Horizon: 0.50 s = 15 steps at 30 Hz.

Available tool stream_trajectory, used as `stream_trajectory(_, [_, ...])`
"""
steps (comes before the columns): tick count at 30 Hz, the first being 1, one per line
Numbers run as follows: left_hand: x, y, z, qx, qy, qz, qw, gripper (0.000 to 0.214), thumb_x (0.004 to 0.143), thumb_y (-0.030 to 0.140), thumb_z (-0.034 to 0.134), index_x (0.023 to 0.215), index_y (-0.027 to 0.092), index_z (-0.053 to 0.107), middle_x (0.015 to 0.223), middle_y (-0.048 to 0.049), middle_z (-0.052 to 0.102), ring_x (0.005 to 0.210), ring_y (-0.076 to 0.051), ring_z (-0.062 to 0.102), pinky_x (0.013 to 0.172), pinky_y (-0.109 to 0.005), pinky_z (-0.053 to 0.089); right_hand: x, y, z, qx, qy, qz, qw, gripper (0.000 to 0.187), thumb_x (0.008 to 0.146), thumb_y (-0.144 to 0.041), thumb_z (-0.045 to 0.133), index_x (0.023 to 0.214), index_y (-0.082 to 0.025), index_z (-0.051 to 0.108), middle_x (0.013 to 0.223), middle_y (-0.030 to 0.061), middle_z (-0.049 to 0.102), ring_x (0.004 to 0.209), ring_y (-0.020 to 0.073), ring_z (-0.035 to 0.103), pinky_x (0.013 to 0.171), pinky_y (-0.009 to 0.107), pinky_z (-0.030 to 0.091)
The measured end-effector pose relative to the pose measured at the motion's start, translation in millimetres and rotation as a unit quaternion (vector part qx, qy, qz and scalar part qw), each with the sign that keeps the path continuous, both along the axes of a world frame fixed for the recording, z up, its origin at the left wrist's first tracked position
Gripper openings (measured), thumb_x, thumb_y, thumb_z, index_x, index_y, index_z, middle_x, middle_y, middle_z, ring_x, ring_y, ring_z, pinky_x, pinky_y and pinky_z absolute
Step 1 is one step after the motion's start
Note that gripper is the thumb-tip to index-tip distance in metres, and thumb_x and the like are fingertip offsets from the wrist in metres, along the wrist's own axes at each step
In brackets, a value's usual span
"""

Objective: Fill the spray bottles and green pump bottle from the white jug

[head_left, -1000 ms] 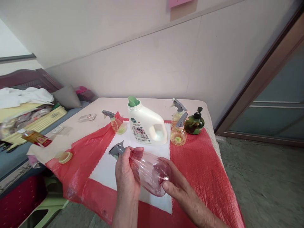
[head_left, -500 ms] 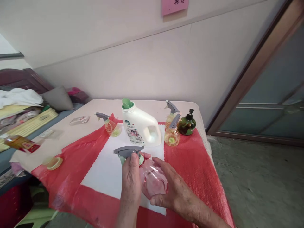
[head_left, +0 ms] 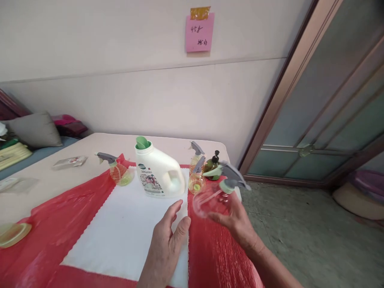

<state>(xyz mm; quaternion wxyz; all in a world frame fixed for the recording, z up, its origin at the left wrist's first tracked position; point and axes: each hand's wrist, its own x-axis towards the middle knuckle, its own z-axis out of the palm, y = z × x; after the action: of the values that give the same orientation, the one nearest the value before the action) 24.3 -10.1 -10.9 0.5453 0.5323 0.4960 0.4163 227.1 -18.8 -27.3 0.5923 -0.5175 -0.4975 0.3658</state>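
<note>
Pink spray bottle [head_left: 207, 203] is held in the right hand [head_left: 240, 222] above the red covering [head_left: 219, 248], toward the right side of the tabletop [head_left: 87, 146]. The bottle is tilted, its grey trigger head [head_left: 233, 176] carried higher and to the right of the clear body, and its outline is slightly blurred. The fingers of the right hand are closed around the bottle and partly hidden by it. By the left hand [head_left: 165, 240] nothing is grasped: its thumb and fingers are parted, above the white cloth [head_left: 117, 232] laid over the red covering. On that cloth a white jug [head_left: 159, 170] is stood upright, with a green piece [head_left: 142, 143] seated in its mouth. Just left of the jug a leaning sprayer [head_left: 122, 173] is seen. To the jug's right, a front sprayer [head_left: 196, 186] is placed before a rear sprayer [head_left: 195, 162], and a dark green pump bottle [head_left: 211, 164] is partly covered from view by the raised trigger head. A pink note [head_left: 199, 36] is fixed to the wall [head_left: 144, 104] with tape [head_left: 200, 13]
</note>
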Motion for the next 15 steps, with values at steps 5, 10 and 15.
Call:
stream_trajectory(5, [0.6,2.0,-1.6,0.006,0.042,-0.018,0.999,0.042,0.080,0.048,0.069,0.113,0.023,0.072,0.121,-0.0156,0.068,0.120,-0.032,0.059,0.101,-0.042,0.044,35.9,29.5,-26.2,-0.055,-0.103,-0.204,0.972,0.082,0.064,-0.051,0.078,0.129,-0.021,0.039,0.119,0.0119,0.061,0.105,0.0291,0.061,0.093,0.045,0.048])
stream_trajectory(10, [3.4,0.2,0.2,0.023,0.033,-0.018,0.999,0.037,0.075,0.043,0.074,0.106,0.024,0.074,0.113,-0.0151,0.071,0.113,-0.033,0.062,0.097,-0.042,0.046,42.2,54.7,-50.6,-0.117,-0.175,-0.283,0.936,0.081,0.060,-0.050,0.077,0.127,-0.018,0.044,0.120,0.0157,0.058,0.110,0.0362,0.055,0.094,0.053,0.042])
stream_trajectory(15, [0.1,1.0,-0.8,0.041,0.070,-0.026,0.996,0.036,0.078,0.044,0.071,0.109,0.026,0.074,0.114,-0.0137,0.071,0.111,-0.033,0.063,0.091,-0.040,0.049,32.8,65.8,-63.3,-0.127,-0.220,-0.288,0.923,0.086,0.062,-0.053,0.072,0.134,-0.018,0.040,0.133,0.0195,0.051,0.123,0.0387,0.047,0.098,0.052,0.040])
